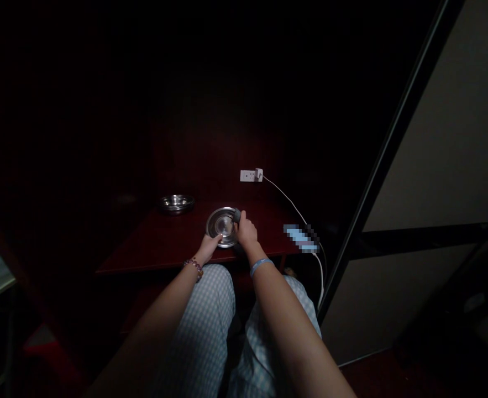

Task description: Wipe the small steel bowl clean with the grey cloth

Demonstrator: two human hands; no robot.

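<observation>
A round, shiny steel dish is tilted toward me over the front part of the dark red desk. My left hand grips its lower left rim, thumb over the inside. At the dish's right side, my right hand is closed around a small dark grey pad, which rests against the upper right rim. Whether the pad is cloth or sponge is too dim to tell. Farther back on the left stands a stack of steel bowls, apart from both hands.
The dark red desk is in front of my knees. A white wall socket holds a plug, whose white cable runs down to the right past a blurred-out bright patch. A sliding door stands at the right.
</observation>
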